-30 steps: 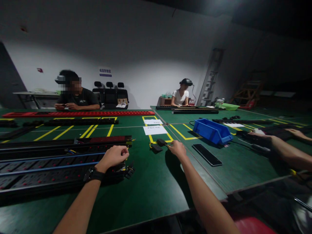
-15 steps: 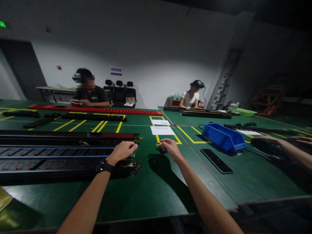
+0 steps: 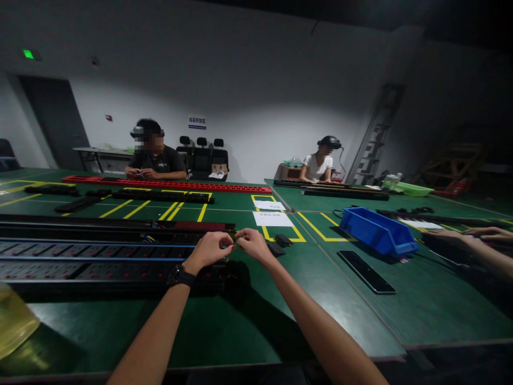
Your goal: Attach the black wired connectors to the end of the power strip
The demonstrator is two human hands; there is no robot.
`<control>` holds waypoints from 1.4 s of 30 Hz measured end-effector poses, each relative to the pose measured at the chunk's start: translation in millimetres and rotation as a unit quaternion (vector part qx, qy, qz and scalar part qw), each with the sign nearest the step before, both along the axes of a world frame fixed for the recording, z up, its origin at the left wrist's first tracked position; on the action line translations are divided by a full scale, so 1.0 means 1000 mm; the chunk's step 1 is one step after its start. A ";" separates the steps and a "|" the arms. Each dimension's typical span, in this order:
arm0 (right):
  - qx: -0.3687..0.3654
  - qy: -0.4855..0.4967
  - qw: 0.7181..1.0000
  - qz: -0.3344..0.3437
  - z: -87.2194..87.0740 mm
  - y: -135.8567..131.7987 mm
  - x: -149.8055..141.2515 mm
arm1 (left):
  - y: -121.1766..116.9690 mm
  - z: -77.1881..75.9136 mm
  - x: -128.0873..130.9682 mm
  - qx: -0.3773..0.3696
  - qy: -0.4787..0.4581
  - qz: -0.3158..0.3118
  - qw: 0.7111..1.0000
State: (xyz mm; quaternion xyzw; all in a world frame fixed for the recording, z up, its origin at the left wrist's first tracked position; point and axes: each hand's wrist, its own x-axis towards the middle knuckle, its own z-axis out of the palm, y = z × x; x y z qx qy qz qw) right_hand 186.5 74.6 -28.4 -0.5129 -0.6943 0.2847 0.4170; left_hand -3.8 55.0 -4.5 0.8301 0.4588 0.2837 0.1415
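Note:
My left hand (image 3: 211,251), with a black watch (image 3: 180,275) on its wrist, has thumb and fingertips pinched together at the right ends of the long strips. My right hand (image 3: 253,246) meets it there, its fingertips also pinched. Whatever the fingers hold is too small and hidden to make out. Under and left of my left hand lie long power strips (image 3: 100,269), grey-faced with rows of sockets and red dots. A black channel (image 3: 92,226) runs behind them. Small black end pieces (image 3: 284,240) rest on the table just right of my right hand.
A blue bin (image 3: 374,232) and a black phone (image 3: 366,271) are on the right. White papers (image 3: 272,218) lie ahead, and a long red rail (image 3: 168,183) farther back. A co-worker's hands (image 3: 460,238) reach in at the right edge. Two people sit across the table.
My right hand has moved left, from beside a small black and yellow piece, to meet my left hand. The small black pieces now show uncovered on the table. The view has shifted slightly.

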 end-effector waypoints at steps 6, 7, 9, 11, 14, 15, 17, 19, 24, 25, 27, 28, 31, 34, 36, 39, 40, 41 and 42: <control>-0.044 0.121 0.991 0.049 -0.007 -0.004 0.002 | 0.001 -0.001 -0.001 -0.016 0.017 -0.010 1.000; -0.049 0.141 0.987 0.066 -0.006 -0.006 0.002 | 0.001 -0.001 -0.002 -0.018 0.017 -0.010 1.000; -0.052 0.179 0.977 0.103 -0.004 -0.009 0.001 | 0.002 -0.001 -0.002 -0.026 0.013 -0.012 0.999; -0.052 0.206 0.969 0.122 -0.002 -0.011 0.001 | 0.003 0.000 -0.003 -0.034 0.006 -0.015 0.999; -0.048 0.231 0.968 0.088 -0.003 -0.009 0.009 | 0.003 0.004 -0.007 -0.036 -0.014 -0.004 0.999; -0.049 0.238 0.968 0.062 -0.004 -0.007 0.014 | 0.003 0.006 -0.009 -0.038 -0.018 0.002 0.999; -0.063 0.256 0.964 0.012 -0.008 -0.002 0.024 | 0.004 0.008 -0.013 -0.048 -0.013 0.012 0.999; -0.089 0.273 0.958 -0.021 -0.014 0.003 0.034 | 0.005 0.009 -0.017 -0.065 0.006 0.017 0.998; -0.100 0.272 0.956 -0.044 -0.023 0.010 0.044 | 0.006 0.006 -0.016 -0.078 0.056 0.026 0.995; -0.099 0.268 0.957 -0.041 -0.023 0.011 0.044 | 0.006 0.005 -0.015 -0.074 0.068 0.032 0.994; -0.103 0.260 0.959 -0.035 -0.023 0.010 0.043 | 0.004 0.006 -0.012 -0.066 0.090 0.044 0.993; -0.105 0.258 0.960 -0.032 -0.023 0.010 0.043 | 0.002 0.007 -0.011 -0.061 0.100 0.048 0.992; -0.103 0.254 0.961 -0.029 -0.023 0.010 0.044 | -0.001 0.009 -0.010 -0.046 0.123 0.059 0.990; -0.093 0.251 0.963 -0.028 -0.025 0.012 0.045 | -0.003 0.010 -0.009 -0.039 0.138 0.073 0.987; -0.090 0.244 0.965 -0.028 -0.027 0.013 0.045 | -0.003 0.010 -0.009 -0.038 0.145 0.075 0.986; -0.089 0.228 0.969 -0.029 -0.028 0.014 0.045 | -0.003 0.009 -0.010 -0.035 0.152 0.068 0.985; -0.087 0.222 0.971 -0.029 -0.028 0.014 0.045 | -0.002 0.008 -0.010 -0.034 0.154 0.066 0.985; -0.084 0.214 0.973 -0.029 -0.028 0.013 0.044 | -0.002 0.007 -0.011 -0.033 0.156 0.063 0.985; -0.081 0.207 0.975 -0.030 -0.028 0.013 0.044 | -0.001 0.006 -0.011 -0.033 0.156 0.061 0.985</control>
